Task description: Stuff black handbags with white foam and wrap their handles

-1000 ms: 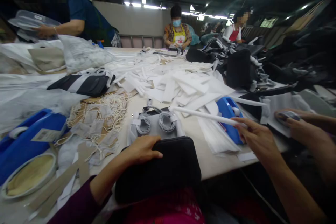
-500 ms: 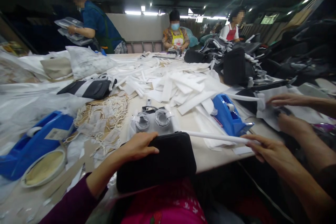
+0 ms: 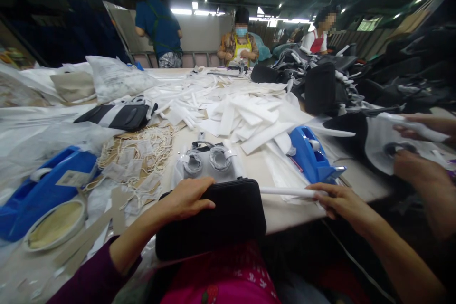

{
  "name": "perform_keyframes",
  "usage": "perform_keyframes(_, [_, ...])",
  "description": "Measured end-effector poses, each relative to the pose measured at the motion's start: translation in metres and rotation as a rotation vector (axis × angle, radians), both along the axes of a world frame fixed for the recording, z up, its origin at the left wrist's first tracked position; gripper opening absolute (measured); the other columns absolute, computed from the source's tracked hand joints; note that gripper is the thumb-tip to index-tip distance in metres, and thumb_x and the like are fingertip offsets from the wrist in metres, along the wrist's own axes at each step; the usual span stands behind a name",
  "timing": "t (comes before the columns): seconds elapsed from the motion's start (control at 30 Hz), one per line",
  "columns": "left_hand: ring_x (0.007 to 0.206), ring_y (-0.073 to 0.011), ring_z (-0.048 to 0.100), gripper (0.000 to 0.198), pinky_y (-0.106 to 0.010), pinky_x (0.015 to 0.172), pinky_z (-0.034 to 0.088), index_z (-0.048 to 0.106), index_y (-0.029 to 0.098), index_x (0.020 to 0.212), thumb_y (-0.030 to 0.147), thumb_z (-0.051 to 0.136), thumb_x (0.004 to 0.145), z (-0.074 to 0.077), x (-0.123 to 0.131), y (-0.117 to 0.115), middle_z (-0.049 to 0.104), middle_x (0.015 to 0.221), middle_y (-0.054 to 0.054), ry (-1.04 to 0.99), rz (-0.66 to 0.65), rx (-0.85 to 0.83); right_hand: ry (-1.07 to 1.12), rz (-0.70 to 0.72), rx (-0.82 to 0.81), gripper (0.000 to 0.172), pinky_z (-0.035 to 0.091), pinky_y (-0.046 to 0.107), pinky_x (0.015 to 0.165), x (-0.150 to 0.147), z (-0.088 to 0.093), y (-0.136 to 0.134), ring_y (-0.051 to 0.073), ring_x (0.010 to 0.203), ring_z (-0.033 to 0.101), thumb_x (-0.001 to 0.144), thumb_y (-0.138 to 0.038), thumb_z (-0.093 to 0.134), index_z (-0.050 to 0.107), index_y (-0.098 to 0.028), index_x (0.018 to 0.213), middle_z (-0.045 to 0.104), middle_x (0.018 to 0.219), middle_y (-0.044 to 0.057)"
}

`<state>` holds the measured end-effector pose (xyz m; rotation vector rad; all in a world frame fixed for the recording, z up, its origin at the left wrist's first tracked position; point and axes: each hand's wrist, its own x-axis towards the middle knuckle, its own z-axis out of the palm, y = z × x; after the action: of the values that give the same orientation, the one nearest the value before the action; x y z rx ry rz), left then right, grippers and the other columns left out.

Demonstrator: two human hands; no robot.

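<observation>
A black bag rests against my lap at the table's front edge, its flat black panel toward me. Over its top edge lies my left hand, thumb on the black panel and fingers behind, gripping it. My right hand pinches the end of a slim white foam strip, which runs leftward to the bag's upper right corner; whether it is joined there is hidden. Just beyond the bag, two wrapped loops stand on a pale grey sheet.
Blue tape dispensers stand on both sides. White foam pieces pile mid-table, with corded tags to the left and a round dish near it. At right, a co-worker's hands handle a wrapped bag. Several people work beyond.
My right hand has moved left toward the bag along with the foam strip. My left hand stays on the bag. The co-worker's hands at right shifted, and the person in blue turned away.
</observation>
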<state>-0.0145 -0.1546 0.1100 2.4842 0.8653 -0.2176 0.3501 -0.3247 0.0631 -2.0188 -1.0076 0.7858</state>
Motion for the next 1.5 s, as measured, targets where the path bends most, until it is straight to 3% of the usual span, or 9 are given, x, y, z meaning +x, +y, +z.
perform_keyframes(0.13, [0.112, -0.0233, 0.053, 0.038, -0.032, 0.095, 0.039, 0.045, 0.023, 0.117, 0.031, 0.057, 0.082, -0.004, -0.002, 0.0, 0.051, 0.128, -0.005, -0.068, -0.016, 0.003, 0.102, 0.185, -0.039, 0.043, 0.036, 0.024, 0.041, -0.031, -0.001, 0.03, 0.012, 0.042, 0.044, 0.064, -0.048, 0.065, 0.073, -0.016, 0.092, 0.052, 0.05, -0.002])
perform_keyframes(0.3, [0.108, -0.0242, 0.055, 0.036, -0.032, 0.092, 0.041, 0.046, 0.024, 0.114, 0.035, 0.058, 0.082, -0.002, -0.004, -0.004, 0.055, 0.12, -0.005, -0.035, 0.0, 0.026, -0.019, 0.458, 0.138, 0.029, 0.045, 0.031, 0.078, -0.061, -0.012, 0.065, 0.021, 0.085, 0.059, 0.076, -0.043, 0.062, 0.074, -0.021, 0.09, 0.066, 0.09, 0.006])
perform_keyframes(0.63, [0.086, -0.0198, 0.058, 0.027, -0.026, 0.067, 0.042, 0.05, 0.021, 0.092, 0.04, 0.065, 0.08, -0.005, -0.009, -0.007, 0.06, 0.095, -0.001, -0.106, -0.056, 0.163, 0.13, 0.699, 0.248, 0.023, 0.044, 0.028, 0.072, -0.107, -0.028, 0.094, 0.019, 0.081, 0.056, 0.083, -0.037, 0.054, 0.068, -0.021, 0.076, 0.058, 0.084, 0.003])
perform_keyframes(0.73, [0.085, -0.0195, 0.057, 0.028, -0.026, 0.067, 0.041, 0.05, 0.02, 0.09, 0.041, 0.065, 0.079, -0.008, -0.009, -0.007, 0.059, 0.093, -0.002, -0.118, -0.071, 0.22, 0.204, 0.571, 0.215, 0.014, 0.046, 0.027, 0.074, -0.112, -0.027, 0.091, 0.019, 0.081, 0.059, 0.076, -0.032, 0.062, 0.069, -0.02, 0.079, 0.063, 0.082, 0.002])
perform_keyframes(0.87, [0.084, -0.0197, 0.057, 0.025, -0.028, 0.068, 0.042, 0.05, 0.02, 0.091, 0.04, 0.062, 0.081, -0.009, -0.008, -0.009, 0.058, 0.093, -0.003, -0.097, -0.062, 0.243, 0.38, 0.367, 0.164, 0.024, 0.049, 0.03, 0.082, -0.117, -0.029, 0.084, 0.023, 0.089, 0.063, 0.068, -0.03, 0.069, 0.071, -0.019, 0.09, 0.07, 0.09, 0.004])
perform_keyframes(1.07, [0.085, -0.0211, 0.06, 0.024, -0.029, 0.067, 0.045, 0.051, 0.02, 0.091, 0.041, 0.057, 0.083, -0.009, -0.005, -0.011, 0.062, 0.094, -0.003, -0.038, -0.038, 0.247, 0.508, 0.393, 0.228, 0.038, 0.048, 0.033, 0.094, -0.119, -0.038, 0.076, 0.024, 0.105, 0.061, 0.074, -0.042, 0.07, 0.067, -0.022, 0.107, 0.068, 0.112, 0.006])
perform_keyframes(1.3, [0.088, -0.0241, 0.063, 0.026, -0.03, 0.065, 0.045, 0.051, 0.022, 0.092, 0.046, 0.056, 0.083, -0.012, -0.007, -0.015, 0.066, 0.095, -0.003, -0.056, 0.023, 0.276, 0.586, 0.361, 0.162, 0.039, 0.053, 0.032, 0.076, -0.115, -0.05, 0.072, 0.024, 0.093, 0.065, 0.079, -0.041, 0.067, 0.058, -0.021, 0.111, 0.068, 0.105, 0.008])
perform_keyframes(1.4, [0.087, -0.025, 0.065, 0.027, -0.029, 0.063, 0.044, 0.052, 0.023, 0.095, 0.047, 0.056, 0.083, -0.016, -0.008, -0.013, 0.067, 0.095, -0.002, -0.07, 0.048, 0.271, 0.309, 0.356, 0.178, 0.031, 0.051, 0.039, 0.08, -0.119, -0.033, 0.071, 0.024, 0.09, 0.063, 0.083, -0.038, 0.059, 0.057, -0.02, 0.109, 0.067, 0.099, 0.009])
perform_keyframes(1.5, [0.086, -0.0263, 0.065, 0.026, -0.03, 0.065, 0.044, 0.053, 0.023, 0.096, 0.046, 0.054, 0.084, -0.023, -0.009, -0.008, 0.069, 0.092, -0.003, -0.069, 0.053, 0.242, -0.267, 0.264, 0.454, 0.025, 0.045, 0.045, 0.092, -0.141, -0.009, 0.072, 0.026, 0.101, 0.057, 0.088, -0.025, 0.047, 0.058, -0.019, 0.109, 0.062, 0.106, 0.011])
